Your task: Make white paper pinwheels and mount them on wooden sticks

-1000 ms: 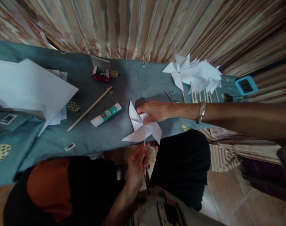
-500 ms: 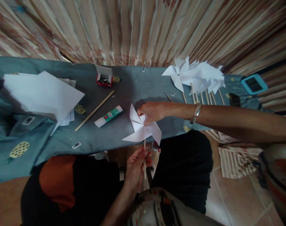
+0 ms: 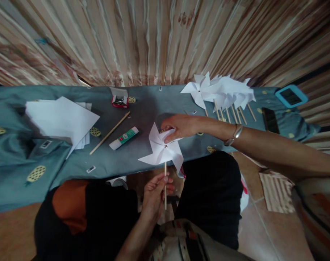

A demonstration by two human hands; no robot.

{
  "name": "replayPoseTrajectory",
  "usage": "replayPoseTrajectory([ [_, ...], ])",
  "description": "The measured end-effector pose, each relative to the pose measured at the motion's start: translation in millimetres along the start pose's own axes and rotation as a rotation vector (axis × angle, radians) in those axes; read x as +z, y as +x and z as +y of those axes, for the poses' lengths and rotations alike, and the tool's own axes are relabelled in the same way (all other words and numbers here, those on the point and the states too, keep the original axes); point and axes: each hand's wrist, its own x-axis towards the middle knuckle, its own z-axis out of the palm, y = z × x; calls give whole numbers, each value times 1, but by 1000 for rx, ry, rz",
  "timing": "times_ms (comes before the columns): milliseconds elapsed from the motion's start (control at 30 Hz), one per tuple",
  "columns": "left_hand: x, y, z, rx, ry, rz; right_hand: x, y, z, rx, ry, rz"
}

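Observation:
A white paper pinwheel (image 3: pixel 161 154) with a shiny round pin at its centre is over the table's near edge. My left hand (image 3: pixel 155 190) is closed around its thin wooden stick (image 3: pixel 165 197), below the blades. Over the upper blades my right hand (image 3: pixel 178 127) is curved, thumb apart from the fingers, the thumb touching the paper close to the pin. Part of a blade is hidden under that hand. To the left lie a glue stick (image 3: pixel 124 138) with a green label and a loose wooden stick (image 3: pixel 109 132).
White paper sheets (image 3: pixel 56 117) are piled at the left. A small red box (image 3: pixel 119 102) of metal pins stands open at the back. Several finished pinwheels (image 3: pixel 224 90) lie at the back right, near a dark phone (image 3: pixel 270 120) and a blue-framed device (image 3: pixel 291 96). A curtain (image 3: pixel 126 43) hangs behind.
My right thumb and fingers have shifted slightly off the pinwheel's centre, so the pin shows plainly now. My left hand keeps its hold on the stick. The camera view has tilted a little.

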Motion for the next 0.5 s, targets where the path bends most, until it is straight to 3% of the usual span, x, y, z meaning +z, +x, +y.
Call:
replayPoseTrajectory([
  [133,4,-5,3,18,23,0,-3,-22,10,71,188,267],
  [267,11,-12,12,38,24,-8,9,-53,18,69,298,691],
  [400,19,-17,29,68,16,-26,27,-94,-3,96,346,1063],
  [467,24,-18,40,92,21,-38,37,-114,-28,23,387,1020],
  [500,28,-17,47,101,27,-48,43,-122,-43,-87,362,876],
])
